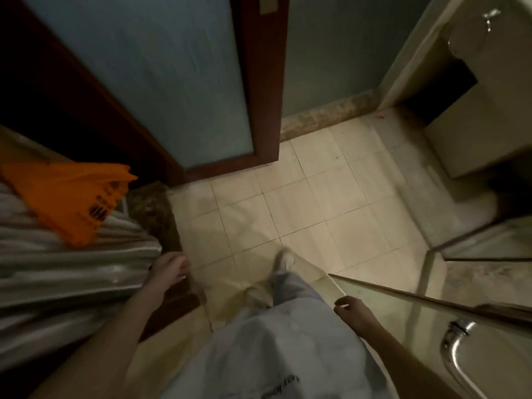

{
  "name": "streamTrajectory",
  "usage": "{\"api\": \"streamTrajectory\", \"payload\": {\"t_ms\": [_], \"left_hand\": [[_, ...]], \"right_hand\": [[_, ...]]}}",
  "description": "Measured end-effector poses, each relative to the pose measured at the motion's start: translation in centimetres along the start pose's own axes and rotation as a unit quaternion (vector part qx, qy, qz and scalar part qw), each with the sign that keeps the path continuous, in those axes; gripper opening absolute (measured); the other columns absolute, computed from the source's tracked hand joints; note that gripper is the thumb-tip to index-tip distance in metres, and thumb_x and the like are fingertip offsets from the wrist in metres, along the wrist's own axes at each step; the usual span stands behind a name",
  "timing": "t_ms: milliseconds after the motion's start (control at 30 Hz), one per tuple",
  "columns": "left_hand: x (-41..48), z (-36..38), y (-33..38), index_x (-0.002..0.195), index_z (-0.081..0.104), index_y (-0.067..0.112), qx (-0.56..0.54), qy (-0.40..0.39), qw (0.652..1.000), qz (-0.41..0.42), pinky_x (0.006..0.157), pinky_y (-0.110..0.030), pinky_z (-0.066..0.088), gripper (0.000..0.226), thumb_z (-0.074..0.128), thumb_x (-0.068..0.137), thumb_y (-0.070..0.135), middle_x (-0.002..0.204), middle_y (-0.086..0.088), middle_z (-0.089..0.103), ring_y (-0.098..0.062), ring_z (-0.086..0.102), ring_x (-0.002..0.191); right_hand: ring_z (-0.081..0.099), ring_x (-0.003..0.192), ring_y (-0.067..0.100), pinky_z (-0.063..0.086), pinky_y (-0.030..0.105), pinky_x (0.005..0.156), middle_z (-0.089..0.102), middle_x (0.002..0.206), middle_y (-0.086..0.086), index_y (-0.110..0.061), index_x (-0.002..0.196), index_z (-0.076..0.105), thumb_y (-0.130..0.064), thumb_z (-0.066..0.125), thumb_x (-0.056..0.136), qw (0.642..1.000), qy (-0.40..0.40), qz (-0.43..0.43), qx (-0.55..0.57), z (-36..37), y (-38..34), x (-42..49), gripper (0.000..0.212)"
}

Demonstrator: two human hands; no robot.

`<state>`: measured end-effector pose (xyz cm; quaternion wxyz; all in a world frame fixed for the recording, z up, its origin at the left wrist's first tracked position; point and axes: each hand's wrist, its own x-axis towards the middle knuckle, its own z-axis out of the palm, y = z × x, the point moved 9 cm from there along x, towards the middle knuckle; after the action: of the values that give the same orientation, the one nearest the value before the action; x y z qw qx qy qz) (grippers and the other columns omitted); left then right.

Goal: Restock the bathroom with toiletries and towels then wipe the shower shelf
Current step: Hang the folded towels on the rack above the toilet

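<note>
Pale floor tiles (pixel 302 214) underfoot. Folded grey-striped towels (pixel 72 283) carry an orange cloth (pixel 66 197). The left hand (pixel 169 267) is at their corner, its fingers' grip unclear. The right hand (pixel 352 312) has fingers loosely curled, empty.

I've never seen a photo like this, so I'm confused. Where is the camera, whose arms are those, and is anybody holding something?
There is no machine here, and only one picture. The camera sits on a person's head and looks down, so you see their own bare arms, pale trousers and a shoe on the tiled floor.

The left hand is at the edge of a striped grey cloth pile with an orange cloth on top. It is too blurry to tell if it grips the pile.

The right hand hangs loosely curled and empty beside the glass shower door with its shiny handle.

Ahead is a wooden door with frosted glass.
</note>
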<state>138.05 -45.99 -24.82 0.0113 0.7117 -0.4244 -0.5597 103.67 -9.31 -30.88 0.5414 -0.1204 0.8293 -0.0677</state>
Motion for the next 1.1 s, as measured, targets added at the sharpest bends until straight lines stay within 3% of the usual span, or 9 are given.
{"api": "streamTrajectory", "payload": {"t_ms": [200, 300, 433, 500, 600, 667, 767, 900, 1100], "left_hand": [[3.9, 2.5, 4.7, 0.109, 0.06, 0.012, 0.055, -0.016, 0.997, -0.044, 0.07, -0.028, 0.044, 0.014, 0.047, 0.105, 0.017, 0.112, -0.018, 0.067, -0.019, 0.061, 0.079], [5.0, 3.9, 7.3, 0.11, 0.058, 0.011, 0.098, -0.017, 0.993, -0.069, 0.072, -0.03, 0.042, 0.014, 0.047, 0.105, 0.018, 0.107, -0.015, 0.065, -0.022, 0.058, 0.082], [6.3, 6.3, 13.7, 0.108, 0.061, 0.008, 0.134, -0.013, 0.989, -0.064, 0.077, -0.033, 0.043, 0.014, 0.05, 0.104, 0.016, 0.102, -0.015, 0.066, -0.026, 0.06, 0.083], [7.9, 7.8, 18.3, 0.107, 0.064, 0.006, 0.167, -0.01, 0.985, -0.035, 0.076, -0.033, 0.047, 0.014, 0.052, 0.102, 0.013, 0.098, -0.015, 0.068, -0.029, 0.062, 0.087], [9.4, 12.1, 24.1, 0.104, 0.064, 0.006, 0.195, -0.033, 0.98, -0.007, 0.088, -0.038, 0.049, 0.015, 0.053, 0.102, 0.015, 0.098, -0.014, 0.068, -0.031, 0.063, 0.095], [10.3, 15.9, 27.6, 0.11, 0.062, 0.01, 0.222, -0.059, 0.973, 0.011, 0.083, -0.033, 0.048, 0.016, 0.051, 0.102, 0.018, 0.101, -0.013, 0.068, -0.029, 0.064, 0.095], [11.0, 22.3, 32.8, 0.111, 0.061, 0.011, 0.267, -0.097, 0.958, 0.047, 0.069, -0.026, 0.044, 0.014, 0.051, 0.102, 0.015, 0.106, -0.016, 0.07, -0.026, 0.065, 0.088], [12.1, 31.6, 40.0, 0.108, 0.061, 0.009, 0.319, -0.151, 0.933, 0.074, 0.063, -0.025, 0.038, 0.012, 0.052, 0.102, 0.013, 0.105, -0.021, 0.069, -0.026, 0.063, 0.084], [13.5, 46.9, 53.0, 0.104, 0.064, 0.011, 0.365, -0.217, 0.897, 0.122, 0.075, -0.03, 0.048, 0.012, 0.053, 0.102, 0.015, 0.104, -0.018, 0.069, -0.026, 0.063, 0.089]], "right_hand": [[0.068, 0.097, 0.021, 0.05, 0.028, 0.085, 0.067, 0.104, 0.002, -0.011, 0.123, 0.064, -0.025, 0.058, 0.095, 0.998, -0.004, 0.017, 0.059, -1.9, -3.6, 4.5, 0.032], [0.067, 0.1, 0.023, 0.05, 0.027, 0.082, 0.066, 0.11, 0.004, -0.011, 0.126, 0.062, -0.026, 0.057, 0.096, 0.998, -0.022, 0.016, 0.065, -5.3, -5.9, 7.7, 0.034], [0.067, 0.093, 0.022, 0.045, 0.023, 0.072, 0.07, 0.114, 0.009, -0.011, 0.124, 0.064, -0.027, 0.057, 0.097, 0.997, -0.003, -0.011, 0.071, -13.4, -10.8, 11.2, 0.032], [0.066, 0.097, 0.022, 0.045, 0.025, 0.079, 0.07, 0.117, 0.011, -0.012, 0.125, 0.063, -0.027, 0.056, 0.099, 0.995, 0.035, -0.038, 0.084, -18.8, -13.5, 12.4, 0.03], [0.069, 0.098, 0.025, 0.053, 0.032, 0.086, 0.071, 0.114, 0.011, -0.012, 0.124, 0.063, -0.026, 0.055, 0.099, 0.987, 0.084, -0.056, 0.121, -26.2, -16.2, 13.6, 0.03], [0.069, 0.1, 0.023, 0.054, 0.036, 0.091, 0.071, 0.115, 0.008, -0.014, 0.124, 0.064, -0.026, 0.055, 0.097, 0.98, 0.114, -0.056, 0.155, -30.2, -16.7, 14.2, 0.03], [0.068, 0.103, 0.022, 0.053, 0.033, 0.09, 0.07, 0.114, 0.004, -0.017, 0.123, 0.064, -0.027, 0.055, 0.096, 0.971, 0.147, -0.05, 0.184, -34.4, -15.9, 14.7, 0.031], [0.069, 0.097, 0.021, 0.051, 0.029, 0.078, 0.07, 0.114, 0.006, -0.018, 0.122, 0.064, -0.028, 0.056, 0.096, 0.959, 0.141, 0.017, 0.246, -36.9, -11.7, 16.2, 0.029], [0.071, 0.093, 0.025, 0.054, 0.03, 0.076, 0.07, 0.114, 0.009, -0.014, 0.121, 0.064, -0.023, 0.059, 0.096, 0.918, 0.16, 0.147, 0.331, -39.8, -3.8, 17.6, 0.027]]}}
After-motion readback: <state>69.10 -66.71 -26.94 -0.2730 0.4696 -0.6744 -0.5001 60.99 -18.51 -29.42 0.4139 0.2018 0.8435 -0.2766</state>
